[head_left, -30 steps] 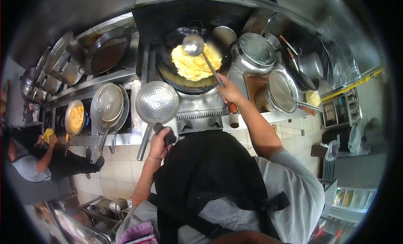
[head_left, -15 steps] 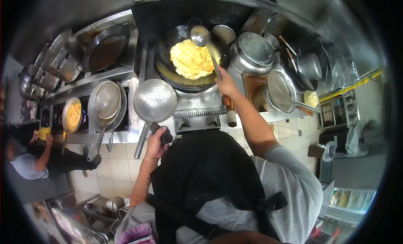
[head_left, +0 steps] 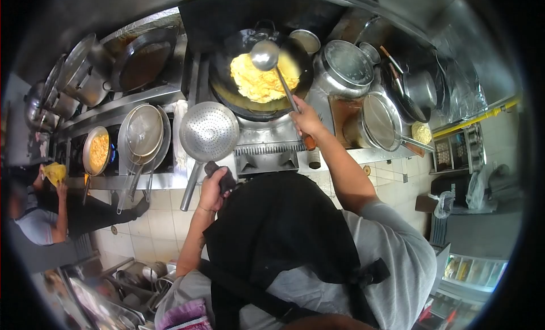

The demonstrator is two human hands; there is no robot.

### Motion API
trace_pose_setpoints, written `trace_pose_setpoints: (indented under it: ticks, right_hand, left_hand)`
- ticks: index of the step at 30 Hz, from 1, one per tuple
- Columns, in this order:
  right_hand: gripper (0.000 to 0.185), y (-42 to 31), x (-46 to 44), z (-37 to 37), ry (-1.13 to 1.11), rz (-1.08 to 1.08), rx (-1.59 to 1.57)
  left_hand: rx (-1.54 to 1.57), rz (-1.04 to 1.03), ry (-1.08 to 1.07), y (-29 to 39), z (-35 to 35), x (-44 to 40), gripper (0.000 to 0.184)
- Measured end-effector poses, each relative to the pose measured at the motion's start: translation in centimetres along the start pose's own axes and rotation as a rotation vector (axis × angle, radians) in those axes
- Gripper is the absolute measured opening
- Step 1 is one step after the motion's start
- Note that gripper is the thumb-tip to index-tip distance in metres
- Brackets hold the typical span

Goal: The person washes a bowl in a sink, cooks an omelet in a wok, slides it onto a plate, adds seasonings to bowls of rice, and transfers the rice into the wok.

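Note:
My right hand [head_left: 307,118] is closed round the handle of a long metal ladle [head_left: 264,55]. The ladle's round bowl hangs over the far part of a yellow mass of what looks like cooked egg [head_left: 258,86]. That food lies in a large dark wok [head_left: 227,105] on the burner. My left hand [head_left: 212,191] grips a dark bunched cloth [head_left: 226,179] near the stove's front edge. Just beyond the cloth rests a perforated strainer [head_left: 209,131], its handle pointing toward me. Whether the ladle touches the food I cannot tell.
Left of me, a pan of orange food [head_left: 99,152] sits over a flame beside stacked strainers [head_left: 145,130]. At far left a co-worker [head_left: 42,211] holds something yellow. On the right stand a lidded pot [head_left: 347,66] and a mesh strainer [head_left: 379,122] over a container.
The ladle's bowl has swung left from the wok's right side to over the food. A second metal bowl shape seen beside it no longer shows. My left hand has barely moved.

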State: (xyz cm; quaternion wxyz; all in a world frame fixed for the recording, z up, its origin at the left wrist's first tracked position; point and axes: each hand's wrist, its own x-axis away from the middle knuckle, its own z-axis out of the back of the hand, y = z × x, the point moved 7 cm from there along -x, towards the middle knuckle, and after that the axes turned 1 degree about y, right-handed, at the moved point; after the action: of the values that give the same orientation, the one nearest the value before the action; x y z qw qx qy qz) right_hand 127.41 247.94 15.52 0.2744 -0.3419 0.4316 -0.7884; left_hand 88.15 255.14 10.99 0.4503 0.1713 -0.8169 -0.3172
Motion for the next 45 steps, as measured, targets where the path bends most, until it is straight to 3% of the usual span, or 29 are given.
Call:
trace_pose_setpoints:
  ticks: [2, 5, 7, 10, 14, 17, 20, 21, 25, 28, 30, 31, 33, 37, 39, 43, 45]
  right_hand:
    - [0.071, 2.5, 0.3, 0.1, -0.106, -0.085, -0.102]
    - [0.073, -0.1, 3.2, 1.4, -0.021, 0.209, 0.229]
    - [0.072, -0.2, 6.9, 1.7, -0.172, -0.047, -0.110]
    - [0.071, 2.3, 7.0, 1.9, -0.282, -0.109, -0.221]
    - [0.072, 0.7, 10.0, 3.8, -0.051, 0.071, 0.025]
    - [0.072, 1.9, 11.3, 5.9, -0.100, -0.154, -0.001]
    - [0.069, 0.3, 12.2, 5.9, -0.031, -0.105, 0.097]
    - [0.069, 0.7, 12.4, 5.4, -0.046, -0.099, -0.014]
    - [0.071, 1.3, 11.7, 5.0, -0.125, -0.157, -0.099]
    - [0.069, 1.7, 9.4, 4.8, 0.056, -0.015, 0.107]
    - [0.070, 4.2, 6.5, 3.9, -0.078, -0.075, -0.193]
    - [0.070, 3.3, 6.3, 3.6, -0.081, -0.079, -0.196]
    - [0.070, 0.8, 5.4, 3.0, -0.070, -0.021, -0.003]
    - [0.072, 0.7, 3.7, 1.2, -0.003, 0.042, -0.034]
    - [0.070, 1.7, 2.6, -0.1, -0.180, -0.081, -0.127]
    - [0.071, -2.0, 3.5, -1.0, -0.087, -0.005, 0.014]
    - [0.072, -1.1, 2.8, -2.3, -0.241, -0.078, -0.185]
  left_hand:
    - [-0.016, 0.022, 0.022, -0.4, 0.1, 0.2, 0.024]
    - [-0.058, 0.005, -0.024, -0.3, 0.5, -0.4, 0.022]
    - [-0.034, -0.004, 0.000, 0.0, 0.6, -0.6, 0.022]
    - [0.002, 0.005, 0.037, -0.7, 0.8, -0.4, 0.022]
    - [-0.031, 0.022, -0.008, -0.1, -0.2, -0.3, 0.022]
    - [-0.035, 0.007, -0.013, -0.1, -0.1, -0.5, 0.023]
    - [-0.017, 0.022, -0.031, -0.8, -0.5, -1.3, 0.023]
    - [-0.037, 0.030, -0.038, -0.6, -0.8, -0.9, 0.024]
    - [-0.020, 0.027, -0.055, -0.6, -1.6, -0.6, 0.025]
    - [-0.042, 0.015, -0.028, -0.2, -2.1, -0.2, 0.023]
    - [-0.041, 0.026, -0.023, -0.3, -2.3, -0.3, 0.023]
    - [-0.041, 0.033, -0.019, -0.4, -2.1, -0.1, 0.023]
    - [-0.057, 0.036, -0.037, -0.4, -1.9, -0.1, 0.025]
    - [-0.063, 0.023, -0.046, -0.2, -1.4, 0.0, 0.025]
    - [-0.043, 0.012, -0.048, -0.3, -1.0, -0.4, 0.025]
    - [-0.064, 0.038, -0.050, -0.3, -1.3, 0.0, 0.024]
    - [-0.050, 0.029, -0.045, -0.3, -1.6, 0.2, 0.024]
